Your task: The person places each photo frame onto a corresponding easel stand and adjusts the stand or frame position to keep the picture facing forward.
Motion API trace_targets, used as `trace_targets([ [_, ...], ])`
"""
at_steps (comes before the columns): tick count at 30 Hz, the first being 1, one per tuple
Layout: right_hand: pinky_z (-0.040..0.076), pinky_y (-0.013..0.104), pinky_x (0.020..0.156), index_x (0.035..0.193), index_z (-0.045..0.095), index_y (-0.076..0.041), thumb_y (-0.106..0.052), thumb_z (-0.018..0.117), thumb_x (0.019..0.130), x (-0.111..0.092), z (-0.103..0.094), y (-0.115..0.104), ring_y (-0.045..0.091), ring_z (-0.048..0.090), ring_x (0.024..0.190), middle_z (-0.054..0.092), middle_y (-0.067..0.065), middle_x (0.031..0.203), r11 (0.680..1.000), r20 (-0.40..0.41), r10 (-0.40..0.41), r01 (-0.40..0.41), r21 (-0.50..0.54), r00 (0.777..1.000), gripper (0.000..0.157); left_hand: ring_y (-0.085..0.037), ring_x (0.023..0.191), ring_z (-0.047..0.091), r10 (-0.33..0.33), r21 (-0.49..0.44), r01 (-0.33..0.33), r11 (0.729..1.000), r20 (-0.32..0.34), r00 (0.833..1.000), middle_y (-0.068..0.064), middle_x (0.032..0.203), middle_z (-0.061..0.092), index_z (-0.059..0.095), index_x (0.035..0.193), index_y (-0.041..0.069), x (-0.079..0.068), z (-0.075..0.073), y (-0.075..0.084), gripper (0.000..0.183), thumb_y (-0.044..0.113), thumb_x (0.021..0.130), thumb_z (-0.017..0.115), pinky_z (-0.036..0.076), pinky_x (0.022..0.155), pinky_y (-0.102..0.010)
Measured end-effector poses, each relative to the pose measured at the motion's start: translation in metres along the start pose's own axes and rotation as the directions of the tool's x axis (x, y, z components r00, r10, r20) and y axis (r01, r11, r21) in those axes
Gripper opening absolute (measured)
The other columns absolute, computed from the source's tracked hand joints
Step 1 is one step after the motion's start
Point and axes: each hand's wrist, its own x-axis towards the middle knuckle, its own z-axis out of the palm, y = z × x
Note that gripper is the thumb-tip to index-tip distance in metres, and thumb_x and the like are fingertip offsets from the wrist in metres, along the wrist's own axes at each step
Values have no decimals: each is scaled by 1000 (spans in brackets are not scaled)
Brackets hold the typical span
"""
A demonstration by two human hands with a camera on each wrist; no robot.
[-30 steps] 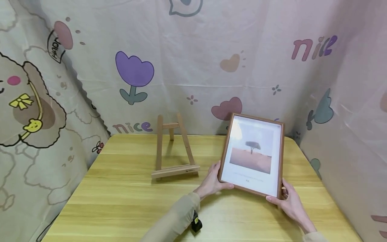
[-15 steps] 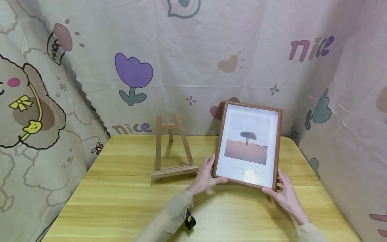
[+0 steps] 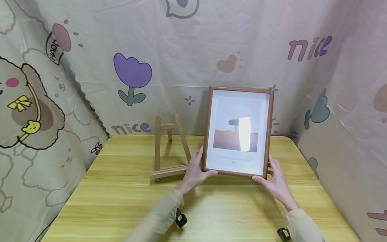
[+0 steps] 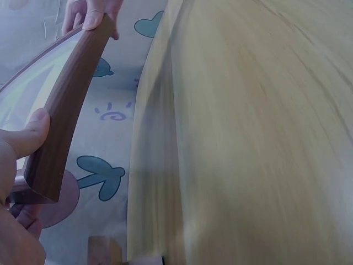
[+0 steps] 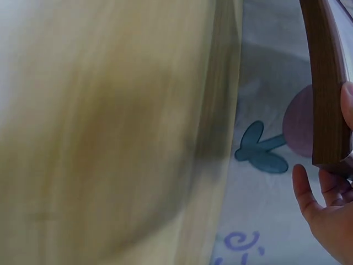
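Note:
Both hands hold a brown-framed picture (image 3: pixel 235 161) of a lone tree, raised above the table and nearly upright, its glass catching a bright reflection. My left hand (image 3: pixel 194 173) grips its lower left corner, thumb over the front of the bottom edge. At the lower right corner my right hand (image 3: pixel 276 183) grips it the same way. In the left wrist view the thumb (image 4: pixel 30 135) lies on the frame's thick edge (image 4: pixel 69 99). Just left of the picture stands a small wooden easel (image 3: pixel 158 144), its ledge partly hidden behind my left hand and wrist.
The easel stands on a wood-grain table (image 3: pixel 121 208). Behind and at both sides hangs a printed cloth (image 3: pixel 181 50) with flowers and hearts. A black wrist device (image 3: pixel 180 218) sits at the left cuff, another black device (image 3: pixel 284 234) at the right.
Both hands have lifted the picture up and moved it left toward the easel, and it has turned more upright. The easel has not moved.

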Motion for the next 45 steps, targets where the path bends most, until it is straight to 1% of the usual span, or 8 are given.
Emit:
trace_targets([
  [3,36,-4,87,157,21,5,-5,86,77,8,5,-8,-8,39,108,41,27,142,1000,6,-13,13,9,1000,104,-35,128,53,13,2,-13,1000,-41,999,-20,141,48,24,159,1,-1,-8,0,111,27,74,91,45,110,-53],
  [9,37,0,87,159,17,2,-5,88,74,21,19,-20,23,51,108,44,27,139,997,-14,-80,80,21,997,111,-34,127,53,34,24,-32,999,-107,994,-19,137,49,25,158,-1,-4,-25,-3,111,23,73,91,46,110,-51],
  [11,38,2,87,159,18,4,-4,88,73,25,25,-23,28,52,105,47,27,136,993,-25,-110,110,29,994,111,-35,128,53,41,35,-37,999,-127,991,-21,138,49,25,157,-2,-5,-31,-5,111,22,72,91,46,111,-51],
  [21,48,18,80,155,25,8,0,91,66,43,60,-42,22,54,94,52,24,124,970,-44,-230,233,66,972,112,-36,124,54,69,104,-47,993,-215,974,-21,138,51,26,157,-2,-17,-67,-17,111,20,71,92,47,109,-54],
  [30,52,26,80,154,31,6,-6,93,67,63,90,-62,22,55,93,51,20,128,964,35,-239,233,129,970,107,-41,132,49,56,144,-16,989,-279,959,-24,143,47,25,157,-5,-31,-97,-34,113,18,70,93,41,113,-58],
  [34,52,27,80,153,33,6,-8,93,68,70,104,-66,22,55,94,51,18,126,961,59,-249,239,142,967,105,-38,129,49,71,143,-28,989,-307,949,-24,142,46,23,158,-2,-36,-106,-40,113,14,70,92,40,112,-46],
  [40,52,30,79,154,28,10,-9,93,67,79,126,-69,22,54,91,51,19,124,951,59,-292,282,130,955,110,-29,121,49,104,183,-41,982,-351,930,-23,134,47,24,158,-2,-42,-116,-52,113,10,68,92,28,107,-4],
  [45,52,32,78,152,28,13,-11,93,66,79,142,-73,20,52,90,50,20,124,947,59,-311,304,102,949,110,-25,118,46,124,177,-61,982,-367,922,-26,135,46,24,159,2,-47,-125,-61,115,5,66,92,25,106,1],
])
